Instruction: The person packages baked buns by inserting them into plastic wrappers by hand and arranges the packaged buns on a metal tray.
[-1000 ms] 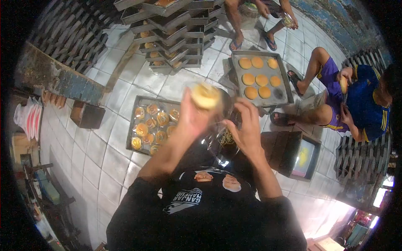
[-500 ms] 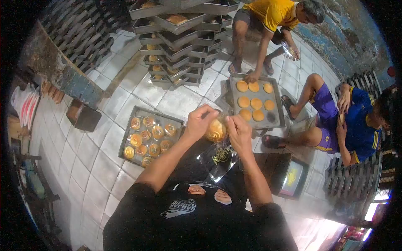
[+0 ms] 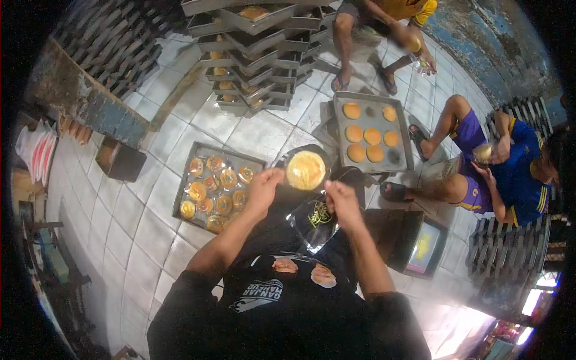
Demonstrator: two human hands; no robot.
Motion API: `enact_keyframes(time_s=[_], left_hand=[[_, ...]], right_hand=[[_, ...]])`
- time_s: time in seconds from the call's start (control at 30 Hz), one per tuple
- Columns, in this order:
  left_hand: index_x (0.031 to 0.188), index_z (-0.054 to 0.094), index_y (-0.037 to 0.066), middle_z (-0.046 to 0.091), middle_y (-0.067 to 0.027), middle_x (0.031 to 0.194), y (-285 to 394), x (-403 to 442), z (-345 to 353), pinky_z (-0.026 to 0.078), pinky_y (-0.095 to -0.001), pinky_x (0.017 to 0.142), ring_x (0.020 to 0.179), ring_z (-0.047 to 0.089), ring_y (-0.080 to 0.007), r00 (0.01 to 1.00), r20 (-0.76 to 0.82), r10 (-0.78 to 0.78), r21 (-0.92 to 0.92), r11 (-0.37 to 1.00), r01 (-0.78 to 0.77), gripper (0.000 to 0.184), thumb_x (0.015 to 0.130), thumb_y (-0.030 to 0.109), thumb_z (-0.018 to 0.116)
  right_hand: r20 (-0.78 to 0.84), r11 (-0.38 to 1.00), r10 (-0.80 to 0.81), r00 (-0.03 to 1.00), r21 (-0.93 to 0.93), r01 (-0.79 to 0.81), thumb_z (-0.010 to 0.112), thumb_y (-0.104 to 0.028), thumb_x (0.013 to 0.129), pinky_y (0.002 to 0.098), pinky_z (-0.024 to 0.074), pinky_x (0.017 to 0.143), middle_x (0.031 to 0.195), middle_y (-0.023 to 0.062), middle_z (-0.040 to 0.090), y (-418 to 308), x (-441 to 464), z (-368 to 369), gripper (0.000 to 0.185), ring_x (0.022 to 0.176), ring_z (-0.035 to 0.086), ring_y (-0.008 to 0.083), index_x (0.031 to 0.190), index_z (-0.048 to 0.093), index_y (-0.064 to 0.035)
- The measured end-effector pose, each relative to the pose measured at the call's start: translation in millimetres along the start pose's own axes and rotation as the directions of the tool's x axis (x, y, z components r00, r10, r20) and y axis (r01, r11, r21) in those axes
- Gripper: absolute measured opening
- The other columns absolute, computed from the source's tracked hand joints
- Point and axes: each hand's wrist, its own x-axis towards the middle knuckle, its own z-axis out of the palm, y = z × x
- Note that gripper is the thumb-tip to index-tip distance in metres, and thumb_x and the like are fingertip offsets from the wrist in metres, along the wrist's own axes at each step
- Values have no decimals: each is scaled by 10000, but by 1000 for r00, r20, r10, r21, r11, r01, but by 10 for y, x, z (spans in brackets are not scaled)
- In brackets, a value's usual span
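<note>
A round golden bun (image 3: 306, 171) in a clear plastic bag hangs between my hands, its flat face turned up. My left hand (image 3: 267, 185) is closed in a pinch at the bag's left side. My right hand (image 3: 342, 199) pinches the bag's right side, a little lower. The thin film at my fingertips is hard to make out. Below them, clear printed plastic bags (image 3: 318, 222) lie on my lap. Left of my left hand, a metal tray (image 3: 180, 211) on the floor holds several wrapped buns (image 3: 227, 179).
Ahead to the right, a metal tray (image 3: 399, 161) holds several bare buns (image 3: 372, 137). Stacked trays (image 3: 258, 75) rise ahead. A person in yellow (image 3: 390, 9) holds a bun; another in blue (image 3: 516, 168) sits right, bun in hand. A dark box (image 3: 120, 161) stands left.
My hands have moved apart and the bagged bun has turned flat side up. The person in yellow has lifted a bun off the far tray. The person in blue has shifted their hands.
</note>
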Motion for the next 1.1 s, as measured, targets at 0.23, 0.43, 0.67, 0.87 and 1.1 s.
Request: enact_keyframes(time_s=[0.23, 0.43, 0.67, 0.87, 1.1], left_hand=[[1133, 647, 30, 681, -70, 1039, 214, 275, 248, 475, -325, 902, 967, 623, -171, 952, 296, -74, -661, 704, 260, 252, 990, 237, 642], [1476, 430, 70, 524, -148, 1449, 713, 190, 320, 440, -468, 1113, 1309, 536, -301, 894, 421, -152, -803, 397, 445, 539, 1055, 402, 479], [1597, 233, 57, 300, -126, 1644, 790, -188, 120, 414, -416, 1136, 1455, 400, -257, 770, 626, 124, -603, 704, 376, 725, 1006, 308, 571], [1594, 247, 77, 327, -151, 1621, 515, 189, -59, 352, -386, 1160, 1450, 387, -238, 923, 386, -1, -142, 988, 61, 733, 1009, 334, 607], [1520, 405, 99, 387, -215, 1555, 74, -192, 302, 330, -449, 1165, 1425, 386, -357, 780, 563, 274, 538, 596, -597, 679, 964, 404, 647]], right_hand=[[-184, 908, -411, 893, 6, 419, 635, -204, 1004, 330, 551, 719, 1101, 131, 721, -460, -250, 57, 218, 887, 685, 195, 933, 657, 1], [376, 66, -812, 447, -701, 711, 808, -134, 823, 429, 470, 1047, 1184, 105, 705, -1051, -400, 45, 216, 1140, 652, 291, 976, 677, -55], [137, 935, -354, 925, 30, 354, 674, -240, 969, 338, 538, 897, 1244, 83, 629, -345, -27, -77, 637, 1084, 623, 181, 1492, 378, -29], [729, 964, 152, 667, -259, 64, 687, -208, 970, 215, 526, 689, 1028, 1, 692, -715, -290, -58, 351, 853, 644, 52, 1262, 622, -25], [813, 988, -127, 568, 55, 141, 749, -173, 912, 292, 518, 924, 1141, 52, 706, -1741, -103, -32, 428, 1034, 658, 141, 1272, 608, 12]])
